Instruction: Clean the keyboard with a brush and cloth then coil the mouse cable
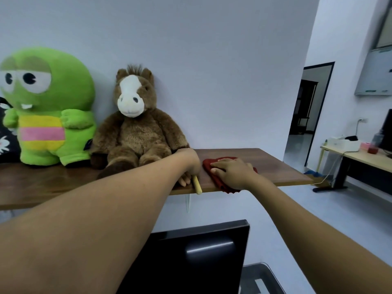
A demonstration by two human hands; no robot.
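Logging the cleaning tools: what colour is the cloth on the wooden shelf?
Dark red cloth, under the right hand; head view.

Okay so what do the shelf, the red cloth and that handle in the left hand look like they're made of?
The shelf looks like dark-stained wood or wood-look laminate: brown grain streaks, slight sheen, paler front edge. The red cloth seems a soft woven or microfibre fabric, matte and creased under the right hand. The handle in the left hand looks like pale unfinished wood or bamboo, though plastic is possible.

Single head-worn view, looked forward and slightly upward over both outstretched arms, faced a wooden wall shelf (265, 166) at arm's reach, monitor top (191, 251) below.
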